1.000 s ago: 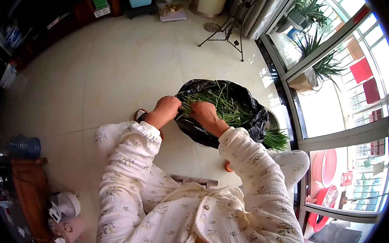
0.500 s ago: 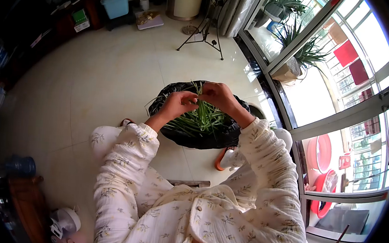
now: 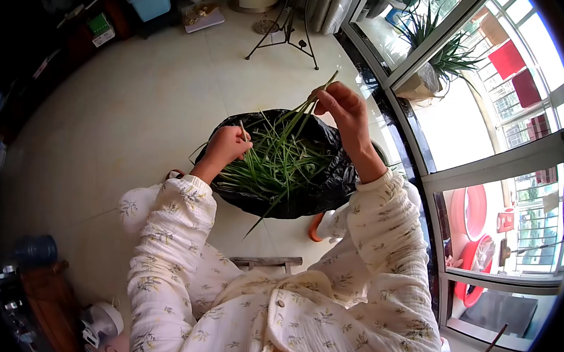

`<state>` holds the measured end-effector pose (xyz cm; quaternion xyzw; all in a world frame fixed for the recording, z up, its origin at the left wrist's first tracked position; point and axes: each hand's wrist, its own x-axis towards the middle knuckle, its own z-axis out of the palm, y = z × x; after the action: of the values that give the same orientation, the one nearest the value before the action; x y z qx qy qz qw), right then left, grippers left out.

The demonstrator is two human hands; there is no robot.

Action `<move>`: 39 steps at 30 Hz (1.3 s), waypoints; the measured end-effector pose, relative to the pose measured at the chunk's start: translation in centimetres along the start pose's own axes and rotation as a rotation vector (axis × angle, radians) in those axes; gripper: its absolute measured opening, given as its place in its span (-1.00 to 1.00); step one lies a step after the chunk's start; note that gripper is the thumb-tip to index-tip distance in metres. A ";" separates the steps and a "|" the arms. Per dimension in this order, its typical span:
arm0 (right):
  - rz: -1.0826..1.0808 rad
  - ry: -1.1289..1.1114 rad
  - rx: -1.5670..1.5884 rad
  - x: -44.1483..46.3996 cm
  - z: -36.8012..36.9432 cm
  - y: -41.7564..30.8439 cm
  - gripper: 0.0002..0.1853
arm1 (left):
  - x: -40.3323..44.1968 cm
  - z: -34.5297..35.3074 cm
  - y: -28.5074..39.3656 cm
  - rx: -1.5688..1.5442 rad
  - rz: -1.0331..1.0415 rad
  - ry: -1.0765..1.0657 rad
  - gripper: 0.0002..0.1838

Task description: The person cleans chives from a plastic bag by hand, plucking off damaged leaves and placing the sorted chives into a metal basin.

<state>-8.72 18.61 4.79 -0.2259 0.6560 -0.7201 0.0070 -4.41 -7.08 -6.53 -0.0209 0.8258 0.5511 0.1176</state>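
Note:
A heap of long, thin, chive-like green stalks (image 3: pixel 289 160) fills a container lined with a black plastic bag (image 3: pixel 338 173) between my knees. My right hand (image 3: pixel 345 112) is raised over its far right rim, fingers pinched on a few stalks whose pale ends stick up above it. Their green leaves trail down toward the heap. At the left side of the bag, my left hand (image 3: pixel 226 147) is closed on a stalk, with a pale end showing above the thumb. One long leaf hangs over the near rim.
Beyond the bag stands a black metal-legged stand (image 3: pixel 286 42). Glass sliding doors (image 3: pixel 426 166) run along the right, with a potted spiky plant (image 3: pixel 437 59) behind them. A blue bin (image 3: pixel 149 0) is at the far left. A small wooden stool (image 3: pixel 266 262) shows below the bag.
My hands have moved apart from where they met over the bag. The right rose up and to the right with stalks; the left dropped left and lower. The view shifted slightly.

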 end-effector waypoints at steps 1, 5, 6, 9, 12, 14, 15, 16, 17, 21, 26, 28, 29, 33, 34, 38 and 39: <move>-0.014 0.025 0.051 0.0 -0.5 -0.8 -0.84 | 0.0 -0.4 -0.4 0.246 0.065 0.083 -0.80; 0.033 0.058 0.324 -0.2 -2.2 -2.4 -0.79 | -0.4 -1.5 1.5 0.583 0.176 0.292 -0.75; 0.061 0.041 0.389 -0.3 -2.5 -2.5 -0.80 | -0.4 -2.0 2.2 0.507 0.211 0.337 -0.76; 0.228 -0.043 0.503 -0.8 -1.6 -2.3 -0.80 | -1.1 -1.7 5.0 -0.055 0.271 0.114 -0.82; 0.390 -0.164 0.455 -2.0 0.4 -0.4 -0.85 | -3.0 0.0 8.5 -0.492 0.197 -0.171 -0.78; 0.438 -0.219 0.357 -3.0 1.5 0.6 -0.88 | -3.5 1.0 8.9 -0.621 0.160 -0.258 -0.81; 0.452 -0.223 0.328 -3.4 1.9 1.0 -0.88 | -3.5 1.4 8.6 -0.654 0.145 -0.290 -0.82; 0.467 -0.226 0.298 -3.7 2.1 1.2 -0.89 | -3.5 1.7 8.5 -0.687 0.131 -0.324 -0.83; 0.470 -0.231 0.278 -3.9 2.1 1.6 -0.89 | -3.5 2.0 8.6 -0.654 0.090 -0.278 -0.86; 0.486 -0.235 0.219 -4.4 2.0 2.4 -0.88 | -3.0 2.2 7.6 -0.561 0.106 -0.321 -0.86; 0.520 -0.229 0.189 -4.7 1.7 2.2 -0.85 | -3.1 2.0 7.8 -0.559 0.065 -0.312 -0.84; 0.519 -0.236 0.167 -4.9 1.6 2.4 -0.85 | -3.1 2.1 7.9 -0.554 0.051 -0.311 -0.83; 0.512 -0.226 0.174 -5.0 1.6 2.4 -0.85 | -3.1 2.2 7.9 -0.552 0.043 -0.314 -0.83; 0.484 -0.194 0.142 -5.2 1.4 2.6 -0.86 | -2.8 3.0 7.4 -0.509 0.055 -0.347 -0.85; 0.475 -0.191 0.118 -5.2 1.3 2.7 -0.86 | -2.8 3.2 7.3 -0.499 0.050 -0.351 -0.86; 0.469 -0.215 0.092 -5.3 1.0 3.1 -0.88 | -2.9 3.8 7.9 -0.521 0.088 -0.366 -0.90; 0.471 -0.219 0.080 -5.3 0.9 3.1 -0.88 | -2.9 3.8 7.8 -0.521 0.086 -0.365 -0.90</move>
<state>-4.57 18.96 0.17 -0.1431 0.6567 -0.6954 0.2544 -2.23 -0.79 -0.28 0.0839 0.6224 0.7431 0.2309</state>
